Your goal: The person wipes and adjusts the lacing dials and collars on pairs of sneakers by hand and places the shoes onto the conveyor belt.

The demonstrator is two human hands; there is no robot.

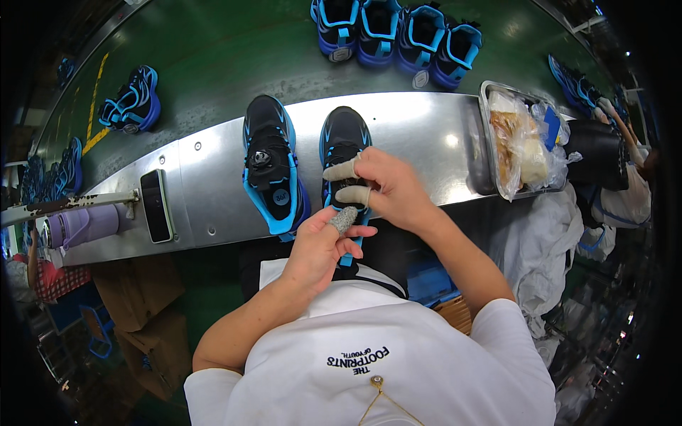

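Note:
A black sneaker with bright blue trim lies toe-away on the metal ledge, under both my hands. My right hand, with cream covers on two fingers, is closed over the sneaker's middle; what the fingertips press there is hidden. At the heel end, my left hand grips the collar, its thumb wrapped in a grey rough cover and its fingers curled below. To the left stands a matching sneaker, untouched, with a round dial on its tongue and a pale round sticker inside.
Several matching sneakers stand on the green conveyor belt, with another pair farther left. A phone and a purple tumbler lie on the left ledge. At right is a metal tray of plastic-wrapped items. Cardboard boxes sit below.

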